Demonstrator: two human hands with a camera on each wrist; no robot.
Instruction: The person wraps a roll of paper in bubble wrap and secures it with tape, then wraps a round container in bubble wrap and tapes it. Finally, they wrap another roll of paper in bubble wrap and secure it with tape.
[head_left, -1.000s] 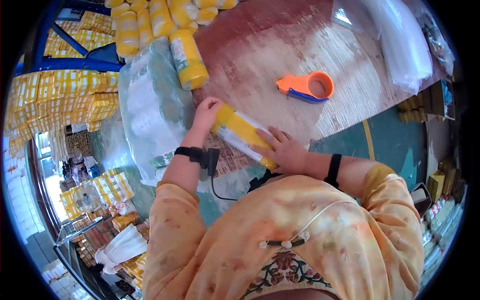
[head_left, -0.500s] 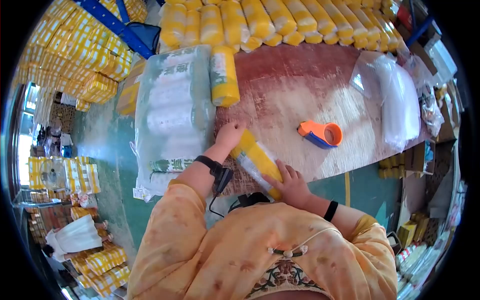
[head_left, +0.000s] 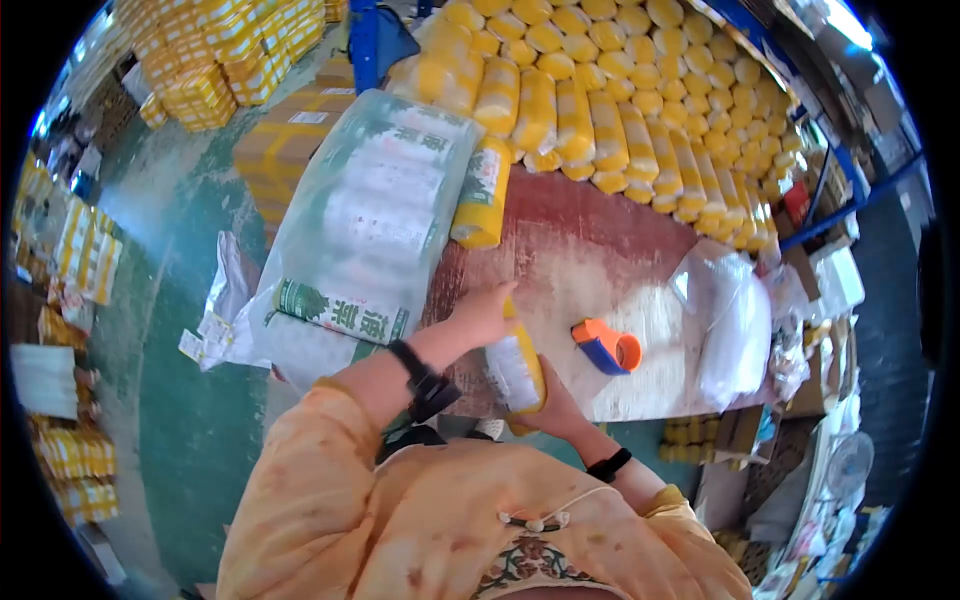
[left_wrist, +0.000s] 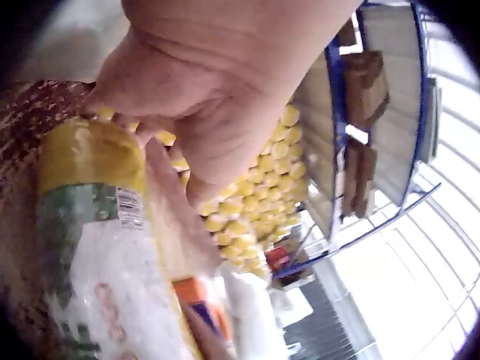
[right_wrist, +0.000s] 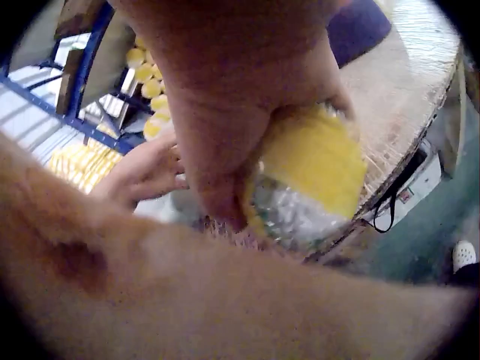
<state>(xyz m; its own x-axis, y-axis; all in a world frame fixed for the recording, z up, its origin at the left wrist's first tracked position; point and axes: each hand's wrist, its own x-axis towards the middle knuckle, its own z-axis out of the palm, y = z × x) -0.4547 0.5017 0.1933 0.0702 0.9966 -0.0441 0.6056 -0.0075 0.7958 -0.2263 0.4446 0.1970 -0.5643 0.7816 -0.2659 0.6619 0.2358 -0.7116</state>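
Note:
A yellow-and-white wrapped roll [head_left: 515,372] stands tilted over the near part of the table, its printed label and barcode visible in the left wrist view. My right hand [head_left: 560,405] grips its lower end, fingers and thumb curled round the yellow wrap [right_wrist: 315,161]. My left hand [head_left: 488,314] is at the other end, fingers bent beside the yellow top [left_wrist: 94,154]; whether they pinch anything is hidden. An orange and blue tape dispenser [head_left: 606,347] lies to the right.
A large clear bag of rolls [head_left: 385,200] lies left, with one yellow roll [head_left: 482,195] beside it. Many yellow rolls [head_left: 610,130] are stacked at the back. Clear plastic bags [head_left: 735,335] lie at the right edge, near shelving.
The roll has turned from lying slanted to a steeper angle, and its white label faces up more. My right hand has gone from resting over it to gripping its lower end. The head view has shifted.

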